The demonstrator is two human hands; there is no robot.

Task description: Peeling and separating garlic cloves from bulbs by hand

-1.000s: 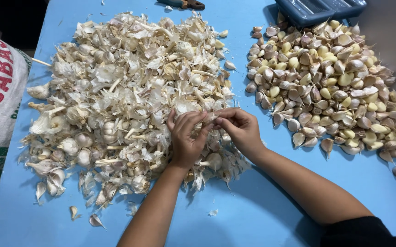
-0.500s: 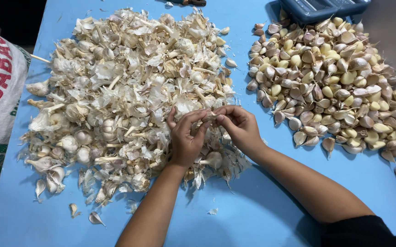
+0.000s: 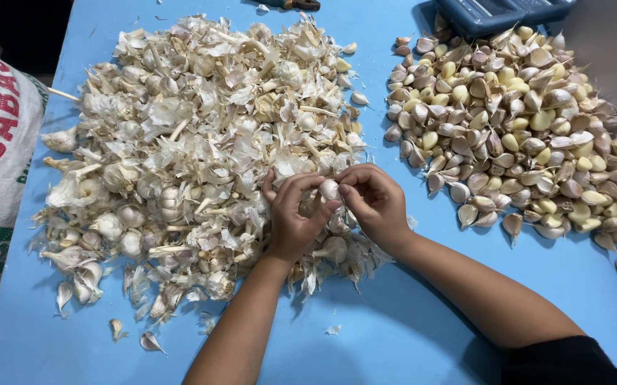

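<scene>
Right there, both hands met over the near edge of the husk pile (image 3: pixel 194 142), left hand (image 3: pixel 293 217) and right hand (image 3: pixel 376 203) pinching one garlic clove (image 3: pixel 330 190) between fingertips, peeled cloves (image 3: pixel 515 121) lying rightward.

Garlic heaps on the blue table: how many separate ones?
2: a heap of bulbs and skins under both hands, and a heap of cloves on the right. Hidden heaps unlikely.

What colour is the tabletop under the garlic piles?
Light blue; the head view shows the bare tabletop clearly in front of the garlic piles.
</scene>
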